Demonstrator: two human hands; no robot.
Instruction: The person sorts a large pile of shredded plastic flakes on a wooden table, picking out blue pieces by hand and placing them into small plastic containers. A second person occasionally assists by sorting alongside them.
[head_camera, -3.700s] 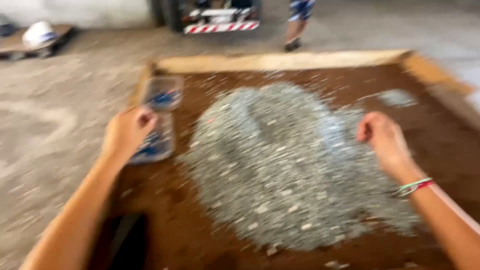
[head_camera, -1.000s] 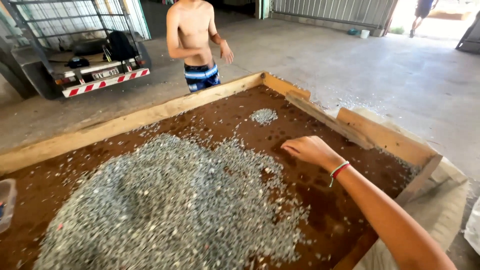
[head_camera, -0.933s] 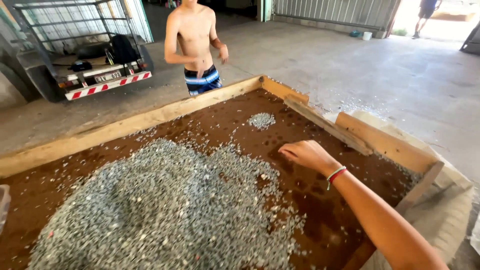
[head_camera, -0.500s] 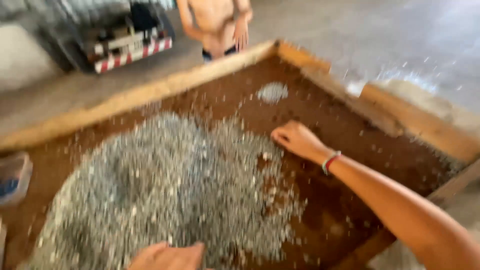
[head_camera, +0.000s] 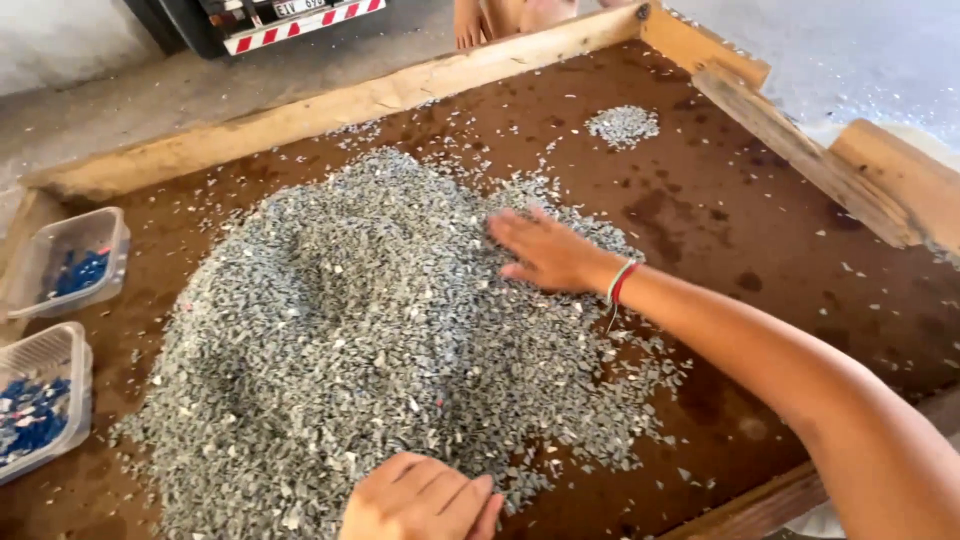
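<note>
At the far left edge of the table (head_camera: 700, 200), two clear plastic tubs (head_camera: 45, 400) are sitting one behind the other, each holding blue bits. Beside them, a broad heap of grey flakes (head_camera: 370, 320) is spreading across the brown board and filling most of its middle. Low at the near edge, the left hand (head_camera: 420, 500) is resting on the heap's rim, its fingers (head_camera: 450, 490) lying together and loosely curled, clamping on nothing that can be seen. Further right, the right hand (head_camera: 545, 250) is lying flat on the heap's upper right slope, fingers slightly spread and pressing into the flakes; a red and green band (head_camera: 620, 283) is circling its wrist. Behind it, near the back right corner, a small separate mound of flakes (head_camera: 622, 124) is sitting well apart from the main heap. Compared with half a second ago, the right hand is reaching further left onto the heap, and the left hand is showing more fully.
</note>
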